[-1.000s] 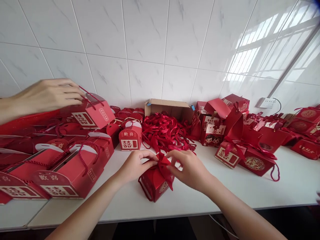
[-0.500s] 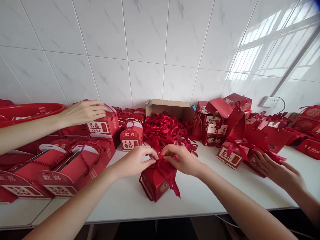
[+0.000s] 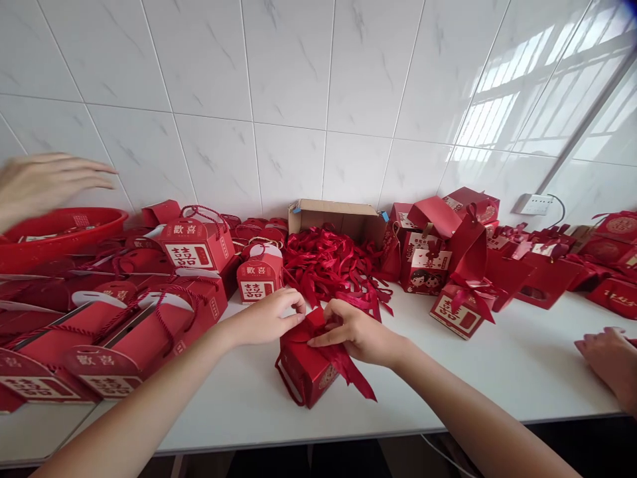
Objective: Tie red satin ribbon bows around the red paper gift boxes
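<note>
A small red gift box (image 3: 303, 378) with a twisted cord at its left side stands on the white table in front of me. Satin ribbon (image 3: 355, 375) lies across its top, its loose tails hanging over the right side. My right hand (image 3: 355, 330) pinches the ribbon above the box, index finger stretched along the lid. At the box's upper left, my left hand (image 3: 271, 318) has thumb and fingertips closed at the ribbon's other side; the exact hold is partly hidden. Behind both hands, a cardboard box (image 3: 338, 209) spills a heap of red ribbons (image 3: 328, 262).
Red boxes with cord handles (image 3: 144, 325) crowd the left, near a red basket (image 3: 64, 229) under another person's hand (image 3: 54, 182). Right of me stand a ribbon-tied box (image 3: 460, 309) and more red boxes. Another person's hand (image 3: 607, 362) rests at the right edge.
My right hand has shifted its fingers on the ribbon, and the tails now swing further right. The left co-worker's hand left a box for the basket; the right one's hand moved away rightward.
</note>
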{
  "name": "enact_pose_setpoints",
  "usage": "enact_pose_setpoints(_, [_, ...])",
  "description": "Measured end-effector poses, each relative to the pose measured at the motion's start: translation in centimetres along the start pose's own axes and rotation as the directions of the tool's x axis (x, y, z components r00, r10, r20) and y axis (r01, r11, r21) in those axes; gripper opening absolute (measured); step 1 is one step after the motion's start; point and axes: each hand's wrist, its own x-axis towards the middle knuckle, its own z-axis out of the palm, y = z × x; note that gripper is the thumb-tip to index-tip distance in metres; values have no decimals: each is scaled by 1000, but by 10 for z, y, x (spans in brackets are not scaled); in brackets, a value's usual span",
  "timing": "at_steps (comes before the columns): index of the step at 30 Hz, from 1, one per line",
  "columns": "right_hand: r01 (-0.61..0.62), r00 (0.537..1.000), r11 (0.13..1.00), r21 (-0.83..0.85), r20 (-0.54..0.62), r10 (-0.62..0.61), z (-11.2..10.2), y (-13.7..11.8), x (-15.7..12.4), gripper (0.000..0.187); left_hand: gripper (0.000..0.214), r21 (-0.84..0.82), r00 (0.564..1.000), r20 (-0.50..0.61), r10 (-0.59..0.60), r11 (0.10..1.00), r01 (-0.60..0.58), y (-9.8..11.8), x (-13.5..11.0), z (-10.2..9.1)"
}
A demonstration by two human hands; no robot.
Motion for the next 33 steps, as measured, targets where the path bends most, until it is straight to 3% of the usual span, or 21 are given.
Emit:
enact_pose_setpoints(5, [29,998,998,61,-57,-26,6,6,-2,43,18,-229,981,192,15,973,30,-3,-3,3])
enact_pose_setpoints(7, [34,997,996,84,-66,-28,7,7,-2,43,19,-271,976,215,17,962,42,-3,-3,5])
enact_pose_setpoints(10, [31,997,992,120,-67,-23,8,6,-2,42,19,-268,987,155,35,963,8,-6,0,6])
enact_pose_setpoints(15, [23,999,993,117,-41,-18,6,4,0,37,20,-119,999,-27,29,992,-32,-20,7,3])
enact_pose_setpoints(21, [-10,1000,988,154,-27,14,4,2,1,39,17,-307,992,97,79,951,-45,-17,1,3])
enact_pose_setpoints(26, [7,998,982,189,-68,6,7,3,-1,37,17,-307,981,176,77,952,-19,-8,-3,3])
enact_pose_setpoints(33, [9,997,979,202,-72,5,9,6,2,37,29,-274,996,87,23,962,1,-14,5,1])
